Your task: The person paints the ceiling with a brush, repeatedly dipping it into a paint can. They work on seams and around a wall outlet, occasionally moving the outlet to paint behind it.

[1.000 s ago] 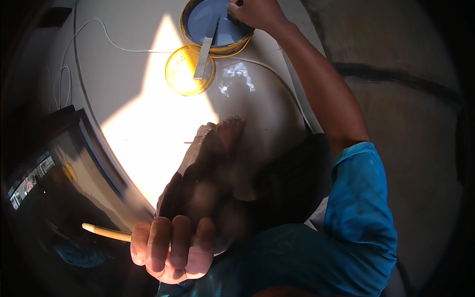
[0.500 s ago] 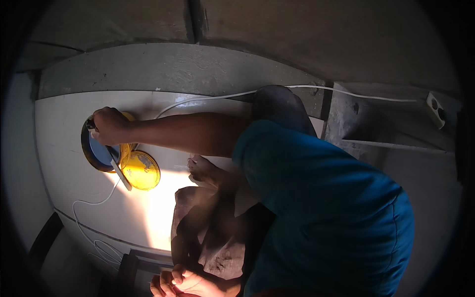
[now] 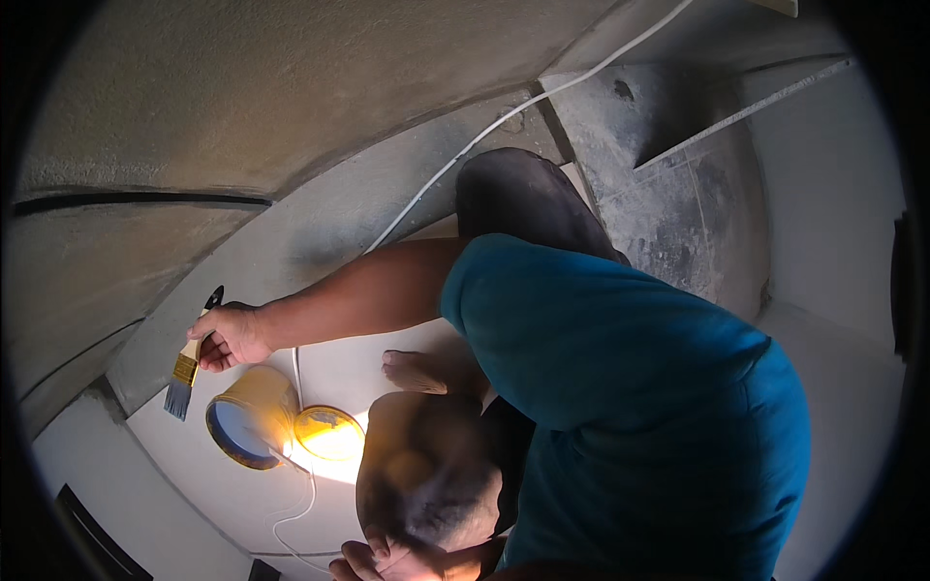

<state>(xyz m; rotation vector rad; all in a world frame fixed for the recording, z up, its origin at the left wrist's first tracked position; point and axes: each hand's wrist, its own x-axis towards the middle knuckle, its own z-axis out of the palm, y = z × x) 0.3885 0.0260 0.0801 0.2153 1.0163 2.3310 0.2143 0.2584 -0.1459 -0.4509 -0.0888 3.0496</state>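
Observation:
In my right hand (image 3: 232, 336), at the end of my outstretched arm, is a flat paintbrush (image 3: 188, 363) with a pale, black-tipped handle and a brass-coloured ferrule. Its grey bristles point downward in the picture, beside a yellow bucket (image 3: 269, 392) of pale bluish liquid. A round yellow lid (image 3: 329, 434) lies against the bucket, partly in bright light. A thin stick (image 3: 282, 455) is at the bucket's rim, its inner end unclear. My left hand (image 3: 392, 564) rests by my knee with loosely curled fingers, seemingly empty; the lower picture edge cuts it off.
A rough grey-brown wall (image 3: 320, 87) runs along the far side, above a grey ledge (image 3: 436, 179). One white cable (image 3: 455, 160) crosses the ledge; another (image 3: 291, 521) loops over the pale floor (image 3: 208, 499). My bare foot (image 3: 414, 371) is near the lid.
My right hand has lifted the paintbrush from the bucket's mouth and holds it to the bucket's far left side, near the ledge. The view has shifted, and the left hand stays low.

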